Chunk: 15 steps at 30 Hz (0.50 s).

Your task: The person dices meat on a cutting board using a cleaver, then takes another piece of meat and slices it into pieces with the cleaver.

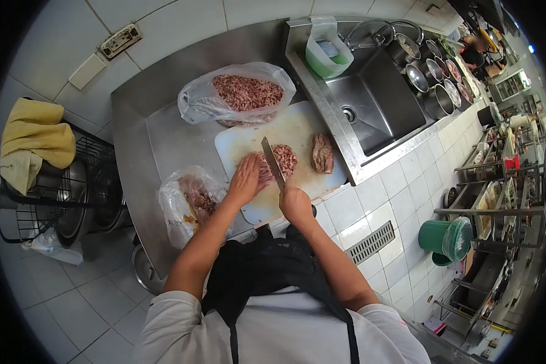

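My right hand (296, 203) is wrapped round the handle of a knife (273, 161), whose blade stands across the meat on a white cutting board (236, 144). My left hand (244, 181) lies with its fingers on the uncut meat (264, 173), left of the blade. Chopped meat (284, 159) is heaped just right of the blade. A separate chunk of meat (322, 154) rests on the board's right side. Behind the board, an open plastic bag holds more chopped meat (247, 92). Another plastic bag with meat (199, 197) sits left of the board, near my left forearm.
A sink (379, 109) is at the right, with a green container (327, 59) at its corner and metal bowls (417, 77) beyond. A wire rack with yellow cloth (36, 130) stands left. A green bin (437, 236) is on the right; a person (472, 54) is far off.
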Available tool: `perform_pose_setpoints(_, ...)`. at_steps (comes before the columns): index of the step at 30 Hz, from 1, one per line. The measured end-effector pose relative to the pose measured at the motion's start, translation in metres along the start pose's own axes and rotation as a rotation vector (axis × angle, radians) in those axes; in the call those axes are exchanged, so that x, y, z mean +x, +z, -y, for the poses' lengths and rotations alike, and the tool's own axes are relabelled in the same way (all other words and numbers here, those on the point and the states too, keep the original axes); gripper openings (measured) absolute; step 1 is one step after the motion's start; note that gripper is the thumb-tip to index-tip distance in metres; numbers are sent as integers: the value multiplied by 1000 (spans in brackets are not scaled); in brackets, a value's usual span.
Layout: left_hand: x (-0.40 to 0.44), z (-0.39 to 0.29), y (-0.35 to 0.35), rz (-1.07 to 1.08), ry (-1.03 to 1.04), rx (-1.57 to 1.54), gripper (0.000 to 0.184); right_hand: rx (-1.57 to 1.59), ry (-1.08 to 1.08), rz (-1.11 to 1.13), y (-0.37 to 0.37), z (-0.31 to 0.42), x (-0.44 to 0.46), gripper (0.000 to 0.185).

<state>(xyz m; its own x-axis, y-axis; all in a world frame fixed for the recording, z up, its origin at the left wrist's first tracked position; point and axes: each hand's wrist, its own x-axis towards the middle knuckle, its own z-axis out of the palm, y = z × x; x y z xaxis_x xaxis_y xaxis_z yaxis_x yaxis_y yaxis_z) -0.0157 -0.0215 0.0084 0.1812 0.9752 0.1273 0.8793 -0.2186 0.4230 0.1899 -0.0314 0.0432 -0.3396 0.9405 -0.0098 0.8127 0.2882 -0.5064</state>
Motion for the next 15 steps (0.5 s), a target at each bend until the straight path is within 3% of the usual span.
perform_pose_setpoints(15, 3, 0, 23, 43, -18, 247, 89, -8, 20, 83, 5, 9, -3, 14)
